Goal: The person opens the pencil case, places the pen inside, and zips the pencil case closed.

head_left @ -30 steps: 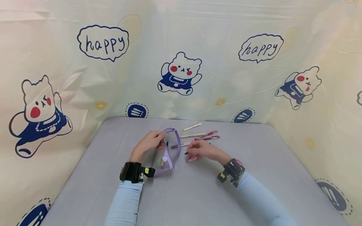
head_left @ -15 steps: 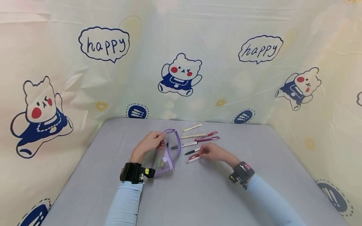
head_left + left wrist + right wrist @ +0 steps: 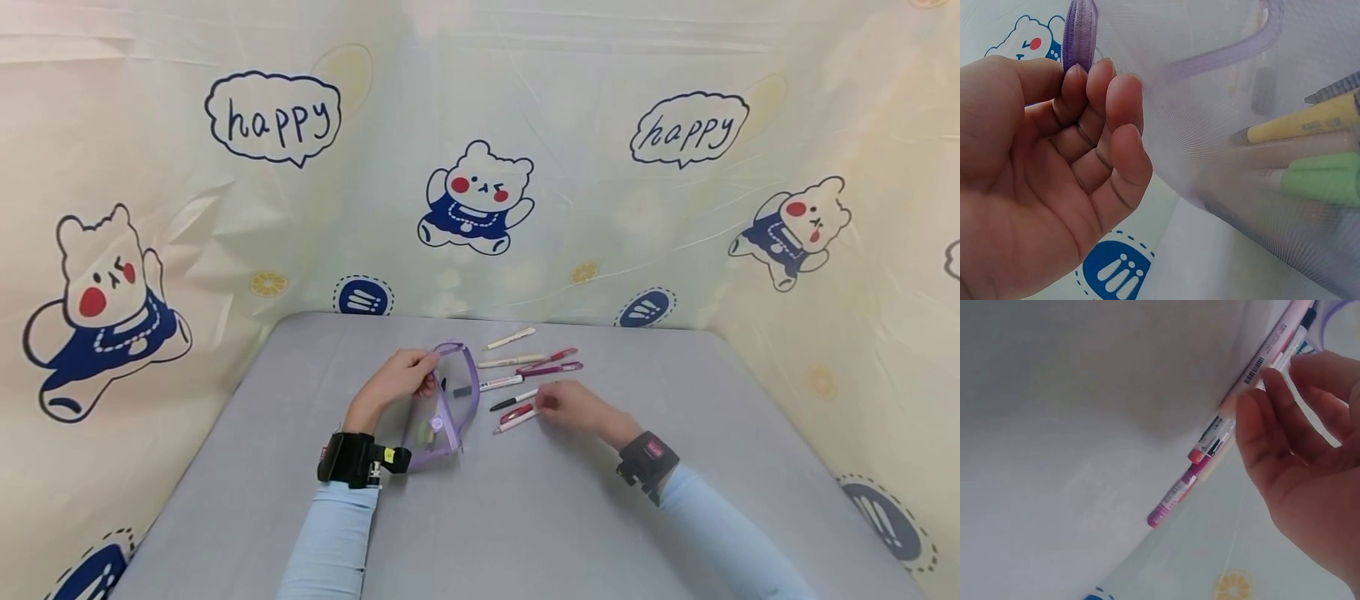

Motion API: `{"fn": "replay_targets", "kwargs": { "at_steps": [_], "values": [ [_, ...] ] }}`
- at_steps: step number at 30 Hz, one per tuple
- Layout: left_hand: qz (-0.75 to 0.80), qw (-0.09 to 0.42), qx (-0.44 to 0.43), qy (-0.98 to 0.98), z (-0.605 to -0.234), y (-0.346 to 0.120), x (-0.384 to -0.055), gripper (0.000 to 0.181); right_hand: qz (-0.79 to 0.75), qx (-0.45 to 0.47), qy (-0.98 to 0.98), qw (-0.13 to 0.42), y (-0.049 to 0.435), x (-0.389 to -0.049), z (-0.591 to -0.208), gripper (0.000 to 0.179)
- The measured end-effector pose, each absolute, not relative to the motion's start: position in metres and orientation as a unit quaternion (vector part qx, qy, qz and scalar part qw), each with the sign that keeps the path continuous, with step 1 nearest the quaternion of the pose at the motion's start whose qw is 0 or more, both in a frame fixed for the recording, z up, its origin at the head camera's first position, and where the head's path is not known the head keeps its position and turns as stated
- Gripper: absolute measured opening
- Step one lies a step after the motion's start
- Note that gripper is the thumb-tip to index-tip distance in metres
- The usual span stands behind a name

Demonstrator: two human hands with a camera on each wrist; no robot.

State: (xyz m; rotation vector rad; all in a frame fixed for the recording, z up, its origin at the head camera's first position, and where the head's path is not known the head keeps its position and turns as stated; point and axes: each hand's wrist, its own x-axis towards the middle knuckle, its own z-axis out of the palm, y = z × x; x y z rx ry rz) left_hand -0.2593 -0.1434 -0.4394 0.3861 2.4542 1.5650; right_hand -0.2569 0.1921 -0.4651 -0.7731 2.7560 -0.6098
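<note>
My left hand (image 3: 401,375) pinches the purple zip edge (image 3: 1080,34) of a see-through mesh pencil case (image 3: 468,400), keeping its mouth apart. Inside the mesh are several pens, among them a yellow pen (image 3: 1304,122) and one with a green part (image 3: 1325,178). My right hand (image 3: 573,407) is at the right ends of a pink-white pen (image 3: 513,423), a red-capped pen (image 3: 515,414) and a black-and-white pen (image 3: 513,401). Its fingers are bent beside a pink barrel with a barcode (image 3: 1266,356) in the right wrist view; whether they grip it is unclear.
Farther back on the grey table (image 3: 652,500) lie a grey-capped marker (image 3: 498,383), a purple pen (image 3: 553,368), a red pen (image 3: 562,355) and two cream pens, one of them the rearmost pen (image 3: 510,338). A patterned curtain (image 3: 480,67) hangs behind the table.
My right hand has shifted right, from over the pens to their right ends, uncovering the red-capped and black-and-white pens. The left hand and pencil case keep their place.
</note>
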Motion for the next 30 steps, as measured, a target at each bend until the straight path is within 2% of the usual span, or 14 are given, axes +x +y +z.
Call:
{"fn": "replay_targets", "kwargs": {
  "at_steps": [8,22,30],
  "values": [
    [0.526,0.102,0.132,0.834,-0.4369,-0.1431,-0.2584,0.038,-0.137,-0.301,0.943,0.044,0.1865,-0.2543,-0.466,0.013],
    [0.528,0.108,0.126,0.833,-0.4344,-0.1404,-0.2568,0.039,-0.082,-0.32,0.943,0.039,0.1861,-0.258,-0.4686,0.015],
    [0.526,0.101,0.125,0.835,-0.4381,-0.1404,-0.2585,0.038,-0.046,-0.374,0.926,0.023,0.1835,-0.258,-0.4617,0.012]
  ]
}}
